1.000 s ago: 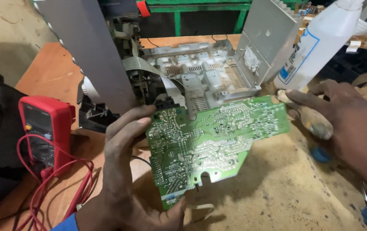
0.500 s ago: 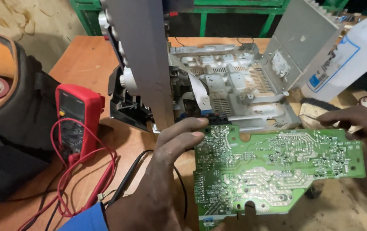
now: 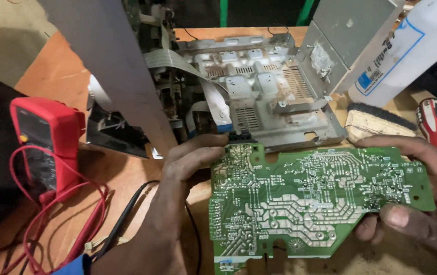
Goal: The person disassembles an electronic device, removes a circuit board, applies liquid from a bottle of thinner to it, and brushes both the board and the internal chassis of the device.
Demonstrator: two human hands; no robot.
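Note:
A green circuit board [image 3: 300,198] with its silver solder side up is held flat between both hands above the wooden table. My left hand [image 3: 177,188] grips its left edge, fingers curled over the top near a black connector [image 3: 238,137]. At the right edge, my right hand [image 3: 422,198] pinches the board, thumb on top. Just behind the board lies an opened grey metal chassis [image 3: 274,91] with a flat ribbon cable [image 3: 198,76].
A red multimeter [image 3: 45,142] with red leads [image 3: 71,219] and a black lead [image 3: 127,214] lies at the left. A white plastic bottle [image 3: 406,51], a brush [image 3: 376,119] and a striped screwdriver handle [image 3: 434,125] sit at the right. A grey panel [image 3: 111,66] stands upright at the back left.
The board has swung from a tilted pose to level and shifted right. My right hand has taken hold of its right edge. The view has moved closer to the chassis.

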